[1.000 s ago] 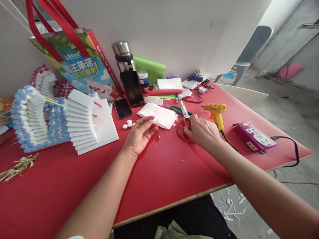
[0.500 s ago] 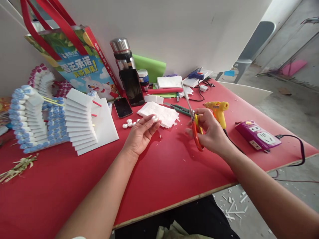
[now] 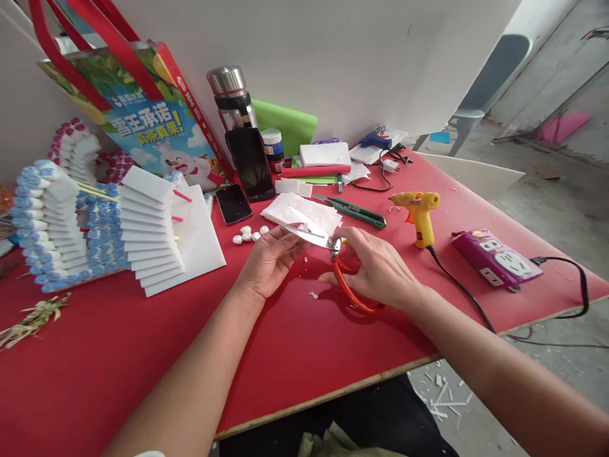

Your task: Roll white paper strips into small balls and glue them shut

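My left hand (image 3: 267, 263) pinches a small twisted ball of white paper (image 3: 303, 226) between thumb and fingers. My right hand (image 3: 383, 265) grips a pair of scissors (image 3: 354, 296) by the red-orange handles. Their blades point left and lie at the paper ball and my left fingertips; whether the paper is between them is hard to see. Behind the blades lies a stack of thin white paper sheets (image 3: 311, 211). Several finished-looking white paper balls (image 3: 246, 236) sit left of the stack. A small white scrap (image 3: 313, 295) lies on the red table (image 3: 285, 355) below the scissors.
To the right are a yellow glue gun (image 3: 421, 219), a purple power strip (image 3: 497, 257) and a green utility knife (image 3: 359, 212). Phones (image 3: 234, 204), a steel flask (image 3: 228, 86) and a printed bag (image 3: 143, 117) stand left, behind fanned white and blue paper models (image 3: 152, 231).
My right hand has moved left and down with the scissors. Their blades have swung from pointing up to pointing left, against the paper ball. A white scrap now shows on the table.
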